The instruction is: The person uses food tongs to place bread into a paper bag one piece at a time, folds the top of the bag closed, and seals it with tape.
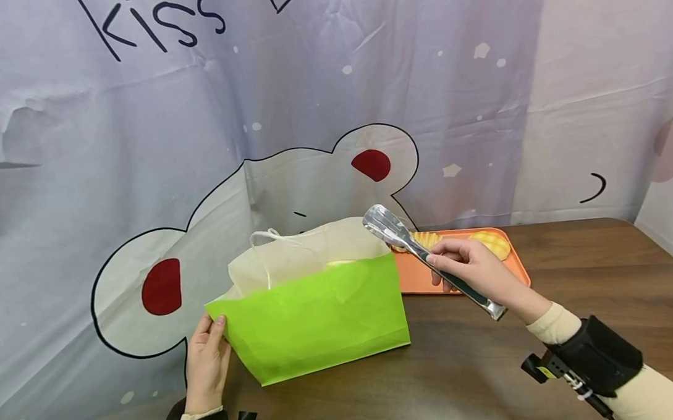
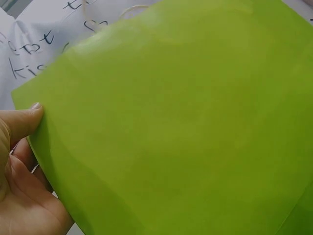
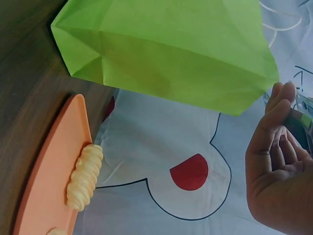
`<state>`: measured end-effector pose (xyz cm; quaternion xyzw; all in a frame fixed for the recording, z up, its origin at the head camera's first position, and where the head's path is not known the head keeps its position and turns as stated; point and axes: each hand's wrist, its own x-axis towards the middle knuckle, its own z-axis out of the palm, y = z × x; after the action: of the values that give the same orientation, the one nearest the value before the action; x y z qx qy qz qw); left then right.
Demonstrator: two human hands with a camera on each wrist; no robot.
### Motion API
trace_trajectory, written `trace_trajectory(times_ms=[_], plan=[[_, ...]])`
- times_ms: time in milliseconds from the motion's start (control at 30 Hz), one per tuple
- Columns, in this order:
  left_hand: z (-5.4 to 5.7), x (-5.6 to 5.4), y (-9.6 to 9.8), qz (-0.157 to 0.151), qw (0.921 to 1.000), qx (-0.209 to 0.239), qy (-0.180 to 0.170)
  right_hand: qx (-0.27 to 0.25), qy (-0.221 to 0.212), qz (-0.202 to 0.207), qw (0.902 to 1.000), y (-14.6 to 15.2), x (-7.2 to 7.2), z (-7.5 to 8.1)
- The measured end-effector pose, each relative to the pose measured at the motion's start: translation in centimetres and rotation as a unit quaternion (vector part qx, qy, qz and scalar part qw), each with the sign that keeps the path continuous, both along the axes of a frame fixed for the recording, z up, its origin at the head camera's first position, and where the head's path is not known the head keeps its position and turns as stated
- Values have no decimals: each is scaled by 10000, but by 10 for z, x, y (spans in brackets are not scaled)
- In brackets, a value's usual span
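Note:
A lime-green paper bag (image 1: 324,321) with a pale inside and white string handles (image 1: 270,236) stands tilted on the table. My left hand (image 1: 207,366) pinches its left side edge near the top corner, thumb on the front face, as the left wrist view also shows. My right hand (image 1: 478,270) grips metal tongs (image 1: 389,225) with dark handles, their tips pointing up and left beside the bag's right upper edge. Nothing can be made out between the tips. A small yellow patch (image 1: 341,263) shows at the bag's mouth; what it is stays unclear.
Behind the right hand lies an orange tray (image 1: 419,278) holding pieces of bread: a round scored one (image 1: 492,244) and a ridged, twisted one (image 3: 85,178). The brown wooden table (image 1: 583,257) meets a printed cloth backdrop (image 1: 450,107) at the back.

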<state>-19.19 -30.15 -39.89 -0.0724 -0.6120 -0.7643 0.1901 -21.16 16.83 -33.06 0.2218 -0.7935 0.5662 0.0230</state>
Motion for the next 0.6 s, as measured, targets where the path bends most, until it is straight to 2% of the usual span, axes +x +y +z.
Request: trace_trajectory(times_ms=[333,467,600], plan=[[-1,1,0,-95,9999,65,76,-590,-508,-207,9968,22,-4,-13],[-2,0,0,-92,9999,87,109,-766,-1133,-408,9898,41,-5,-22],[-1,0,0,-57,9998,151,79,-1018,-1792,-607,9767,66,-6,-37]])
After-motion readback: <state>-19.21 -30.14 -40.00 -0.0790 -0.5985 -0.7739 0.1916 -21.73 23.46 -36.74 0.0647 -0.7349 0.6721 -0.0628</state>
